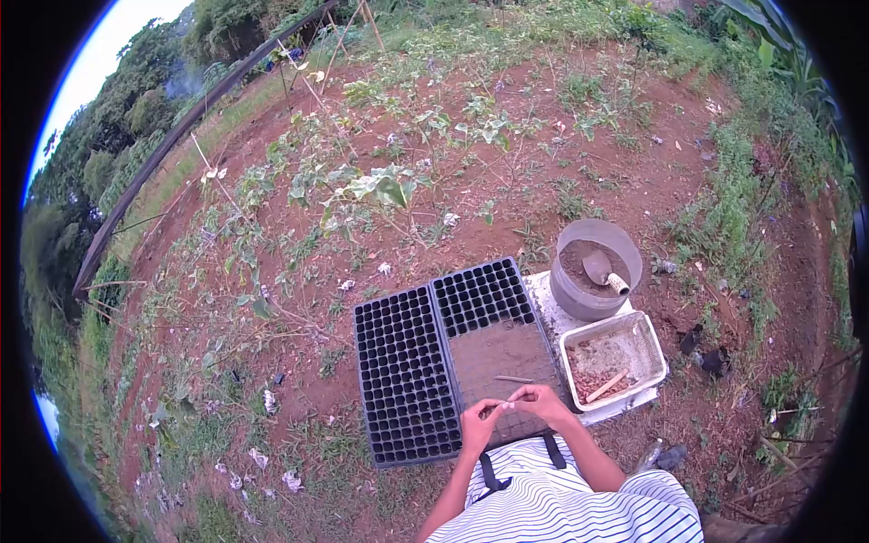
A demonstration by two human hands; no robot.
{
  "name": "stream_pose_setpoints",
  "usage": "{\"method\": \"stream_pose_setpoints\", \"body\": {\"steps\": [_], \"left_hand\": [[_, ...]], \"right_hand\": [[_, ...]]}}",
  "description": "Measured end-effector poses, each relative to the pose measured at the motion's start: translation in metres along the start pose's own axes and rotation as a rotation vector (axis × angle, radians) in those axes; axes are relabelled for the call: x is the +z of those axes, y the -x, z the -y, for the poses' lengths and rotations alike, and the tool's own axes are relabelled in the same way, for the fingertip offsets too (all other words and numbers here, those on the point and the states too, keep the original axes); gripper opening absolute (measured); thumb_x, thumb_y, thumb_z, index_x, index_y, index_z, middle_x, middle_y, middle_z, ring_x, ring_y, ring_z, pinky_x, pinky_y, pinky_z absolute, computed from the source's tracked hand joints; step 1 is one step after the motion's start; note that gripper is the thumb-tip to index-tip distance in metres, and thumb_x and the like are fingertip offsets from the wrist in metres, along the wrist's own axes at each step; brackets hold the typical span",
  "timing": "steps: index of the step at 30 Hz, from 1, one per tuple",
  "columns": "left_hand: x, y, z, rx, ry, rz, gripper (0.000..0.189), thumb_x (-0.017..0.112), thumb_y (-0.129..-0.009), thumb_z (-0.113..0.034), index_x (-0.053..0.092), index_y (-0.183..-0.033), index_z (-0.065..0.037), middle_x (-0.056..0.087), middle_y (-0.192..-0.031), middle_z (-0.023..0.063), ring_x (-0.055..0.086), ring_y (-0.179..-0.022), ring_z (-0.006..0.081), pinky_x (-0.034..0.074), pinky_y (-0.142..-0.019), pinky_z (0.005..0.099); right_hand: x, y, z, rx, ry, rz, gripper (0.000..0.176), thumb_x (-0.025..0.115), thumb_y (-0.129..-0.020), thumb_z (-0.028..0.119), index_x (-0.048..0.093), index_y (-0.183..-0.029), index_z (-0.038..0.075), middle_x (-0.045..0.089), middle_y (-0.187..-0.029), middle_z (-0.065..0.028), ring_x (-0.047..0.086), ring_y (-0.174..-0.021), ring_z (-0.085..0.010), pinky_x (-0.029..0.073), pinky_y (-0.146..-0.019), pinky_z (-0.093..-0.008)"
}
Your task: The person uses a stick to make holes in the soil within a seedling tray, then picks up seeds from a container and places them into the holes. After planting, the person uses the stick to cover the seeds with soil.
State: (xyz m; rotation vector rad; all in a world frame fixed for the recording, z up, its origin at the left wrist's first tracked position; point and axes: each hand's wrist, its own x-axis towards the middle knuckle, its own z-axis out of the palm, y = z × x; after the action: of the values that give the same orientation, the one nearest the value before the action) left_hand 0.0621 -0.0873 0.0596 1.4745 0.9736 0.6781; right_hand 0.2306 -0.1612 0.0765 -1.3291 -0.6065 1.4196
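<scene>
My left hand (480,423) and my right hand (541,404) meet above the near end of the right seedling tray (482,294). Both are closed, with fingertips pinched together around something small and pale that I cannot make out. Brown soil (498,353) fills the middle and near cells of this tray, while its far cells show black. On the soil, just beyond my fingers, lies a thin stick (514,378). A second black seedling tray (407,376) sits alongside on the left, its cells dark.
Right of the trays, a white tub (644,348) holds reddish bits and a wooden stick (606,385). Behind it stands a grey bucket (579,294) of soil with a trowel (599,269). A pale board (554,303) lies underneath. Leafy plants (385,185) grow beyond.
</scene>
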Motion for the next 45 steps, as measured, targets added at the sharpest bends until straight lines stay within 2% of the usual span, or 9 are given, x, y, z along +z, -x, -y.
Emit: {"method": "stream_pose_setpoints", "body": {"steps": [11,20,25,26,27,29,30,37,45], "left_hand": [[-0.001,-0.001,0.000,-0.048,-0.071,0.072,0.014,0.069,-0.088,-0.013,0.070,-0.092,0.000,0.067,-0.080,-0.0007,0.057,-0.072,0.0035,0.044,-0.065,0.0197],[0.007,-0.004,-0.006,-0.027,-0.141,0.031,0.018,0.068,-0.089,-0.015,0.067,-0.087,0.002,0.066,-0.073,0.0007,0.055,-0.065,0.0041,0.044,-0.059,0.0219],[-0.001,-0.017,0.001,0.083,-0.486,0.019,0.020,0.066,-0.090,-0.017,0.064,-0.089,0.002,0.067,-0.087,0.0092,0.060,-0.079,0.0151,0.047,-0.069,0.0304],[-0.008,-0.021,0.014,0.044,-0.478,0.081,0.035,0.066,-0.089,-0.027,0.060,-0.111,-0.002,0.058,-0.120,0.0187,0.054,-0.110,0.0276,0.042,-0.092,0.0403],[-0.012,-0.021,0.017,0.043,-0.479,0.089,0.035,0.066,-0.089,-0.027,0.060,-0.111,-0.002,0.058,-0.120,0.0187,0.054,-0.110,0.0276,0.042,-0.092,0.0403],[-0.016,-0.018,0.021,0.146,-0.859,-0.080,0.063,0.067,-0.086,-0.040,0.045,-0.136,-0.008,0.031,-0.146,0.0250,0.031,-0.134,0.0392,0.025,-0.108,0.0501],[-0.024,-0.020,0.036,0.033,-0.919,0.025,0.091,0.065,-0.082,-0.053,0.022,-0.150,-0.012,0.007,-0.154,0.0274,0.006,-0.141,0.0475,0.008,-0.112,0.0576],[-0.040,-0.021,0.078,-0.023,-1.088,0.152,0.108,0.052,-0.083,-0.067,0.005,-0.149,0.005,-0.001,-0.156,0.0257,-0.005,-0.142,0.0473,0.003,-0.111,0.0622],[-0.043,-0.025,0.082,-0.092,-1.091,0.210,0.106,0.046,-0.086,-0.068,-0.001,-0.149,0.003,-0.007,-0.156,0.0237,-0.011,-0.142,0.0447,-0.001,-0.111,0.0606]], "right_hand": [[0.001,0.001,0.002,0.003,-0.009,0.003,0.019,0.073,-0.081,0.006,0.067,-0.097,-0.002,0.070,-0.091,-0.0063,0.065,-0.085,-0.0103,0.050,-0.078,-0.0235],[-0.006,-0.009,-0.019,-0.028,0.095,-0.031,0.017,0.070,-0.084,0.007,0.067,-0.096,-0.004,0.070,-0.092,-0.0079,0.065,-0.084,-0.0107,0.050,-0.076,-0.0242],[-0.010,-0.023,-0.011,-0.055,0.276,-0.186,0.014,0.072,-0.081,0.010,0.069,-0.091,0.001,0.070,-0.081,-0.0052,0.064,-0.075,-0.0088,0.051,-0.069,-0.0248],[-0.012,-0.028,-0.003,-0.065,0.436,-0.297,0.012,0.073,-0.080,0.011,0.070,-0.089,0.002,0.069,-0.077,-0.0043,0.063,-0.071,-0.0083,0.051,-0.066,-0.0251],[-0.017,-0.038,0.001,-0.122,0.438,-0.362,0.012,0.074,-0.079,0.011,0.070,-0.087,0.003,0.069,-0.074,-0.0043,0.064,-0.070,-0.0087,0.051,-0.065,-0.0256],[-0.029,-0.063,-0.001,-0.175,0.440,-0.434,0.012,0.075,-0.078,0.012,0.070,-0.086,0.004,0.069,-0.072,-0.0043,0.064,-0.068,-0.0091,0.051,-0.064,-0.0260],[-0.036,-0.081,-0.005,-0.248,0.468,-0.487,0.012,0.074,-0.078,0.011,0.070,-0.085,0.004,0.069,-0.072,-0.0052,0.065,-0.069,-0.0102,0.051,-0.064,-0.0265],[-0.054,-0.158,0.017,-0.371,0.652,-0.586,0.008,0.069,-0.074,0.005,0.067,-0.081,0.001,0.069,-0.077,-0.0163,0.069,-0.072,-0.0253,0.054,-0.068,-0.0347],[-0.057,-0.192,0.020,-0.527,1.094,-0.507,0.004,0.064,-0.073,0.005,0.065,-0.074,0.001,0.065,-0.076,-0.0167,0.064,-0.077,-0.0342,0.051,-0.072,-0.0436]]}}
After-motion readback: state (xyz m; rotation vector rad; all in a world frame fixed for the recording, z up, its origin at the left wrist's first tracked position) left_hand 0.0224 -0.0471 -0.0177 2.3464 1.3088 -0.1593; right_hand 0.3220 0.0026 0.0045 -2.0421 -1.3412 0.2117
